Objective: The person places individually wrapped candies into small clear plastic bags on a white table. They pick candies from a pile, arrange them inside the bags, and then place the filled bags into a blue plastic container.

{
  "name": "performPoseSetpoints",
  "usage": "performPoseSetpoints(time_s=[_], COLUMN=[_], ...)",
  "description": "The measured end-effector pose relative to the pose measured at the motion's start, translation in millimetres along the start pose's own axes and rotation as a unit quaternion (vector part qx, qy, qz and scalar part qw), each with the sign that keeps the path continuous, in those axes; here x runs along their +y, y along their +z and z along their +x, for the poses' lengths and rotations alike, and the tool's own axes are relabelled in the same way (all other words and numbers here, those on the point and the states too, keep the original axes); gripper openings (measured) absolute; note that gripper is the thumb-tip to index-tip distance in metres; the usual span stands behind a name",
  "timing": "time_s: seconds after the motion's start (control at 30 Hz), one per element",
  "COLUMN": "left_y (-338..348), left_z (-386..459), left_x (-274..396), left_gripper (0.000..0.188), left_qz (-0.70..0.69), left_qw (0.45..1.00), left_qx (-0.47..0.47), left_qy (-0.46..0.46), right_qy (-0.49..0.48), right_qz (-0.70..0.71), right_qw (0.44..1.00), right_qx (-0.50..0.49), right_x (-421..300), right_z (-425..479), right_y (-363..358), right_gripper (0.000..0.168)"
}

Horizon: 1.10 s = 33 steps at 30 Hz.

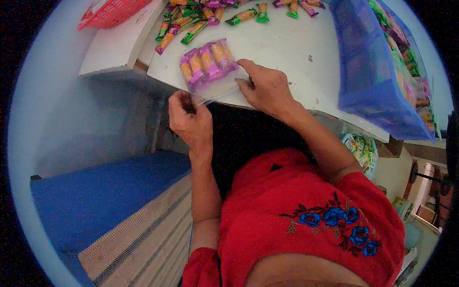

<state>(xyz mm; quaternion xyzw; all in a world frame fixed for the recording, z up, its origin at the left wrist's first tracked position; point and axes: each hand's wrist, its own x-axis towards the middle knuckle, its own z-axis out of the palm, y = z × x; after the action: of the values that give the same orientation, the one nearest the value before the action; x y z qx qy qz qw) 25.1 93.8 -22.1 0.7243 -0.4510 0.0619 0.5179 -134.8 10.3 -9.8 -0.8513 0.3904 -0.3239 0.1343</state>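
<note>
A clear plastic bag (224, 84) lies partly over the front edge of the white table (279, 46). Inside it, several purple-and-orange wrapped snack packets (207, 62) lie side by side. My left hand (192, 116) pinches the near left corner of the bag between thumb and fingers. At the bag's right side, my right hand (267, 88) grips the other edge with thumb and forefinger. The bag's empty end is drawn flat between both hands. Contents of the left palm are hidden.
Loose green and purple wrapped packets (193, 18) are heaped at the table's far side. A blue plastic crate (373, 71) of packets stands at the right; a red basket (114, 14) sits far left. Below right is a tub (362, 150) of wrappers. A blue surface (107, 193) lies lower left.
</note>
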Motion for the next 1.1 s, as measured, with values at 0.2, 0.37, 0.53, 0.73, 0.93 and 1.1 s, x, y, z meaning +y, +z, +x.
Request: performPoseSetpoints(time_s=[0.2, 0.37, 0.53, 0.73, 0.93, 1.1], left_y=[-7.9, -18.3, -24.2, -22.3, -25.9, -49.0], left_z=[-19.3, -26.6, -31.9, -29.6, -9.0, 45.6], left_x=[4.2, 7.8, 1.2, -6.3, -9.2, 15.8], left_gripper=[0.016, 0.026, 0.032, 0.027, 0.018, 0.015], left_qz=[-0.005, -0.047, -0.038, -0.002, 0.034, 0.036], left_qw=[1.000, 0.992, 0.996, 0.993, 0.983, 0.971], left_qx=[-0.021, -0.073, -0.086, -0.055, -0.048, -0.080], left_qy=[-0.022, -0.094, -0.006, 0.101, 0.174, 0.222], right_qy=[0.007, -0.008, -0.077, -0.138, -0.155, -0.157], right_qz=[0.067, 0.085, 0.021, -0.058, -0.077, 0.048], right_qw=[0.996, 0.995, 0.996, 0.987, 0.983, 0.981], right_qx=[0.051, 0.053, 0.042, 0.057, 0.062, 0.103], right_x=[4.1, 9.7, 11.9, 26.6, 32.8, 28.7], right_z=[-17.2, -23.7, -23.4, -10.5, -1.6, 21.5], right_y=[-1.1, -4.4, -15.7, -8.5, -6.1, -28.0], right_gripper=[0.026, 0.024, 0.033, 0.028, 0.017, 0.007])
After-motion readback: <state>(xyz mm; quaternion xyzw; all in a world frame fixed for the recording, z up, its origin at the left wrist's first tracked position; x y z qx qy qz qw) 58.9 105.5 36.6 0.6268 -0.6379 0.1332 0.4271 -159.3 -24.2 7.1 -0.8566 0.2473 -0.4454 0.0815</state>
